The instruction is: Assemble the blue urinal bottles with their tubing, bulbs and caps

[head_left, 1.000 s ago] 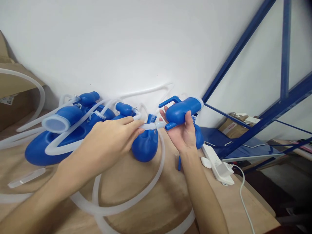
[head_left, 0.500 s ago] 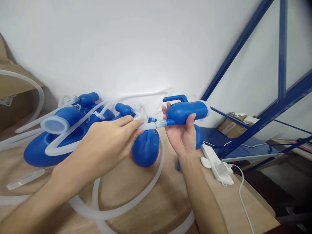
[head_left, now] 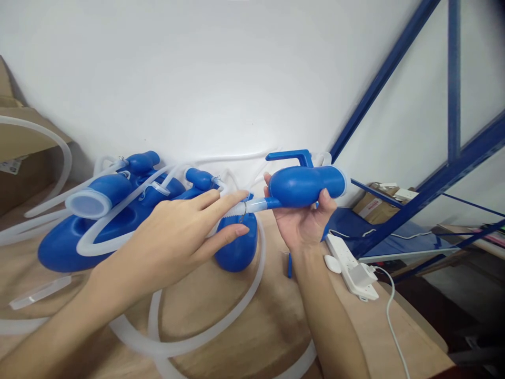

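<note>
My right hand (head_left: 294,221) holds a blue urinal head (head_left: 303,187) from below, its thumb on the near side. The urinal head has a blue handle (head_left: 290,156) on top and a pale rim on the right. Its narrow spout runs into a clear hose (head_left: 256,204), which carries a wire hose clamp (head_left: 244,210). My left hand (head_left: 185,223) is open at the hose, index finger above the clamp and thumb below it, with a gap between their tips. Whether its other fingers touch the hose is hidden. Behind that hand stands a blue bottle (head_left: 236,255).
Several blue urinals (head_left: 74,245) with pale hoses lie on the left. A long hose (head_left: 221,329) loops over the wooden table (head_left: 398,337). On the right are a white power strip (head_left: 347,258) and a blue metal rack (head_left: 379,84). A cardboard box (head_left: 29,168) stands far left.
My left hand has loosened its pinch on the hose and moved right, its finger and thumb spreading around the clamp. The urinal head has shifted slightly right in my right hand.
</note>
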The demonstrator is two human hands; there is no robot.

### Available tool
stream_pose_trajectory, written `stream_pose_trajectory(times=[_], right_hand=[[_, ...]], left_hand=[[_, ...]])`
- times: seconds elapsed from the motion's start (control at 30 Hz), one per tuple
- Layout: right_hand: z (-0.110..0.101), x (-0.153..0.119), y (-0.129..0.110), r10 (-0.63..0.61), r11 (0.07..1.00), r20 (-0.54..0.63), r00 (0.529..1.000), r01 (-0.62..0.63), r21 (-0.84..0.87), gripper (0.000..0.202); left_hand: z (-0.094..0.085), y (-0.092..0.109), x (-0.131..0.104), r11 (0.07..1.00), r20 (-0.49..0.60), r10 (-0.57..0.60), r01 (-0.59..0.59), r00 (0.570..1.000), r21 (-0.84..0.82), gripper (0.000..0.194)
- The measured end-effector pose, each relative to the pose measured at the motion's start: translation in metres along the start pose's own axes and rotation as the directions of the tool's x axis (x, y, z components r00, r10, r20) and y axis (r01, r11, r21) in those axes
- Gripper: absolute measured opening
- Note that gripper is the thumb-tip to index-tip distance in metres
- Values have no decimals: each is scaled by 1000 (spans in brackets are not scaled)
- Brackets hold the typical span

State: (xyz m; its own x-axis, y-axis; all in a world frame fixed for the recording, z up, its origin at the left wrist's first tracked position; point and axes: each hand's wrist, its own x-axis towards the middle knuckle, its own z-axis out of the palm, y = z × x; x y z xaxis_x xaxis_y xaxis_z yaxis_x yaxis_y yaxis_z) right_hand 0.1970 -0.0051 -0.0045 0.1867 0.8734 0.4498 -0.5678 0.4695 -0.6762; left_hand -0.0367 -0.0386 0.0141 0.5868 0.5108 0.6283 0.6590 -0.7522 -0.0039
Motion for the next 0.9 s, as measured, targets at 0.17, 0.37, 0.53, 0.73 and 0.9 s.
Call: stream_pose_trajectory(times=[0.17,0.37,0.53,0.73,0.9], right_hand=[[5,-8,-15,67,998,129,989,-68,5,53],[3,-14,-39,142,990,255,956,-140,-25,61],[2,-15,-41,15,995,65,998,-9,-99,62],[4,-20,-37,-205,955,54,977,212,-209,57],[-8,-24,-18,-356,899,76,932,363,-244,55]], left_hand=[[6,4,-1,984,-158,131,-108,979,142,31],[7,12,0,965,-232,200,-150,952,217,22],[8,14,-2,937,-271,252,-163,929,310,17],[14,17,-1,946,-288,237,-153,928,286,21],[12,21,-1,990,-313,123,-140,942,-31,25]])
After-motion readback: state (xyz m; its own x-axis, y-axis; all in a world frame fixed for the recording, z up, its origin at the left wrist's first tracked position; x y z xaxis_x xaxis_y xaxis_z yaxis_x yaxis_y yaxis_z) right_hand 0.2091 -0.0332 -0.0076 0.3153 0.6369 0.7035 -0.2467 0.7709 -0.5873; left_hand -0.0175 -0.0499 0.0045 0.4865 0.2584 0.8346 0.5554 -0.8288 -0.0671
